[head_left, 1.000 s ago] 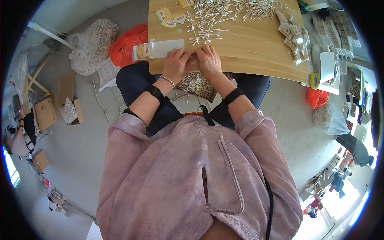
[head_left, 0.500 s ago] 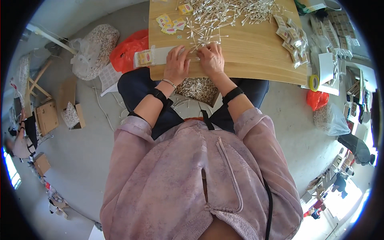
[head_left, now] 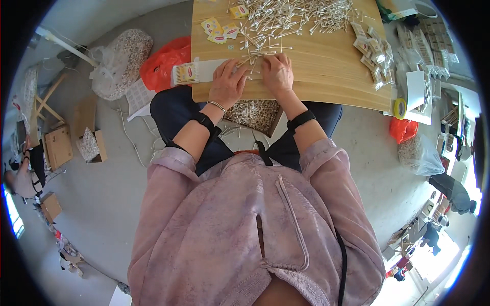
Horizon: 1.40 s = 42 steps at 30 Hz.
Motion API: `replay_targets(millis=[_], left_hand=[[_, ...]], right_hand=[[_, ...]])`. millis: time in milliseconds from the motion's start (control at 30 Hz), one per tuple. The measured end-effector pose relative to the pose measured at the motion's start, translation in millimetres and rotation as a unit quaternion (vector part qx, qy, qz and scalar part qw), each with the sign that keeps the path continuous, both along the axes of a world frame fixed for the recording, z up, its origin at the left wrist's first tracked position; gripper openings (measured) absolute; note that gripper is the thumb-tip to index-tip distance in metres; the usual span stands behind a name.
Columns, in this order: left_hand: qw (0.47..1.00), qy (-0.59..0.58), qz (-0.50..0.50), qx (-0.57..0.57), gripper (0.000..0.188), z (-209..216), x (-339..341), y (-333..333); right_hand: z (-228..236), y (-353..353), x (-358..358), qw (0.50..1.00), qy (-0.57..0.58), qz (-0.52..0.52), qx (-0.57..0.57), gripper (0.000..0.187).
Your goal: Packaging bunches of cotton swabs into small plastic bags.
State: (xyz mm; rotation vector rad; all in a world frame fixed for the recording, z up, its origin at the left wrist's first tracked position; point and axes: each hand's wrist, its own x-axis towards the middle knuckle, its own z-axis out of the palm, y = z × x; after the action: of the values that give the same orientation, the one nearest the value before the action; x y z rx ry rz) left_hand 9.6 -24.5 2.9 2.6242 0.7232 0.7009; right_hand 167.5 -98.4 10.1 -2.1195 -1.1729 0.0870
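A heap of loose cotton swabs (head_left: 298, 18) spreads over the far part of the wooden table, with strays trailing toward my hands. Near the front edge, my left hand (head_left: 228, 81) is closed low over the tabletop, and a few swab tips show by its fingers. To its right is my right hand (head_left: 278, 75), its fingers bent down beside the stray swabs; its fingertips are hidden. A white strip (head_left: 206, 69) runs out left from under my left hand. At its left end lies a clear pack of swabs (head_left: 185, 74) with a yellow label.
Small yellow-and-white cards (head_left: 218, 30) lie at the table's left. Packed swab bundles (head_left: 375, 53) are piled at its right. A box of swabs (head_left: 253, 115) is below the front edge. Yellow tape (head_left: 400, 107) and a red bag (head_left: 166, 64) flank the table.
My right hand has moved slightly right, widening the gap between my hands. More stray swabs show there. My left hand has barely moved.
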Motion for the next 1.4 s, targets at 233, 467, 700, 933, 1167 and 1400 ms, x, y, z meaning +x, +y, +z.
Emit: replay_targets(millis=[233,467,700,933,1167,1400], left_hand=[[1.0,-0.02,0.008,-0.005,0.022,-3.2,-2.2,-0.7],[0.999,-0.045,0.007,0.001,0.018,-2.2,0.4,-1.6],[0.998,-0.063,0.012,0.004,0.018,-5.2,-0.9,-2.1],[0.998,-0.057,0.007,-0.012,0.017,-3.1,-0.2,-1.4],[0.998,-0.056,-0.016,-0.001,0.026,-4.6,-0.9,0.7],[0.999,-0.045,-0.006,-0.025,0.025,0.3,0.1,-0.9]], right_hand=[[14.4,0.9,-6.3,0.999,-0.008,0.031,-0.03,0.021],[2.2,3.3,19.8,0.994,0.013,-0.084,-0.064,0.019],[11.3,10.6,-1.2,0.996,0.054,0.018,-0.063,0.021],[10.8,23.3,-26.4,0.995,0.045,-0.018,-0.085,0.023],[3.0,7.1,1.2,0.997,0.052,-0.036,-0.038,0.013],[5.2,0.8,7.3,0.991,0.073,-0.06,-0.091,0.011]])
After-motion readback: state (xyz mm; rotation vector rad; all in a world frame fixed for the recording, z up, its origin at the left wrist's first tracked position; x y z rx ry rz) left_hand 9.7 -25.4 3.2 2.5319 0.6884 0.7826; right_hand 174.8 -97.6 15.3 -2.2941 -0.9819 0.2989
